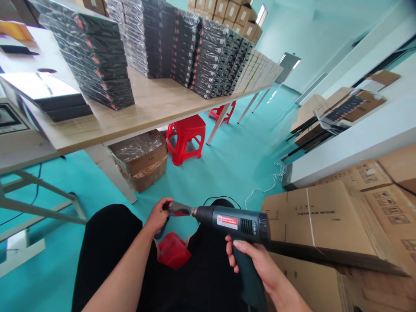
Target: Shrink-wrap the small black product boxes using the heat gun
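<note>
My right hand [248,255] is wrapped round the handle of a dark green heat gun [240,223] with a red and white label. Its nozzle points left. At the nozzle's tip is a dark, shiny box [179,209] with some red on it, seen nearly edge-on. My left hand [159,215] grips that box by its far left end, fingers closed. The box and the nozzle almost meet in this view, and I cannot tell whether they touch. Both hands are above my lap.
Stacks of film-wrapped black boxes [211,60] stand on a wooden table [146,102] ahead. Under it are an open carton [143,160] and a red stool [186,134]. Cardboard cartons [312,216] crowd my right side. A white cable [260,190] lies on the floor.
</note>
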Demonstrator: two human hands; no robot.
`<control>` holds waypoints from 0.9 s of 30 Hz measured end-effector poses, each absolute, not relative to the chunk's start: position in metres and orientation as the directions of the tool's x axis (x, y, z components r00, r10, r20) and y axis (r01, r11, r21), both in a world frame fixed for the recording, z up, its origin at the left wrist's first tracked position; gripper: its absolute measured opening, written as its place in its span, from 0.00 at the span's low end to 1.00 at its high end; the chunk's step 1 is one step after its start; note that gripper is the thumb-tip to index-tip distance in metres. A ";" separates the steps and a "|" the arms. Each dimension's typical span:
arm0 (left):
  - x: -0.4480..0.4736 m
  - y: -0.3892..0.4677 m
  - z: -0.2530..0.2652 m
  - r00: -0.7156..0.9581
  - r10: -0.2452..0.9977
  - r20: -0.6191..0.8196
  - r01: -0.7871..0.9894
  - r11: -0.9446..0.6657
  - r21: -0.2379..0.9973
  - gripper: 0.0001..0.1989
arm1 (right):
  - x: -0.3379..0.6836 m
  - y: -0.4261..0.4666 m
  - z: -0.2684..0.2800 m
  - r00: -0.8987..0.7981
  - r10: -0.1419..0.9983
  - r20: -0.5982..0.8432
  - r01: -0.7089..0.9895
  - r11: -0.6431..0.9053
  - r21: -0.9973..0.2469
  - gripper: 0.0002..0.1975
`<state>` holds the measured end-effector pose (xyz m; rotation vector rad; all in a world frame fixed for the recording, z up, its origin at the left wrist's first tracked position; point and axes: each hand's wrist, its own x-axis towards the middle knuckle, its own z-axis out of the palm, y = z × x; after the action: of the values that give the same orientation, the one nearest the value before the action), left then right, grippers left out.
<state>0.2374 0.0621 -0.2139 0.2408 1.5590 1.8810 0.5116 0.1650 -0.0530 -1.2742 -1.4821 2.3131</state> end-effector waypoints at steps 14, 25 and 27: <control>0.240 0.060 -0.211 -0.738 0.622 -0.261 -0.361 -0.037 0.932 0.20 | 0.509 0.170 -0.055 -0.645 0.457 -0.613 0.393 -0.489 -0.778 0.16; 0.234 0.061 -0.223 -0.621 0.596 -0.510 -0.674 -0.073 0.735 0.19 | 0.495 0.172 -0.061 -0.676 0.504 -0.537 0.298 -0.480 -0.825 0.17; 0.231 0.062 -0.230 -0.606 0.556 -0.570 -0.734 -0.113 0.670 0.15 | 0.488 0.168 -0.057 -0.699 0.498 -0.514 0.270 -0.482 -0.834 0.16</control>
<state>0.2312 0.0621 -0.2300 -0.2199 1.2546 1.8441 0.4881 0.1683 -0.0567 -1.1438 -1.5121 2.3169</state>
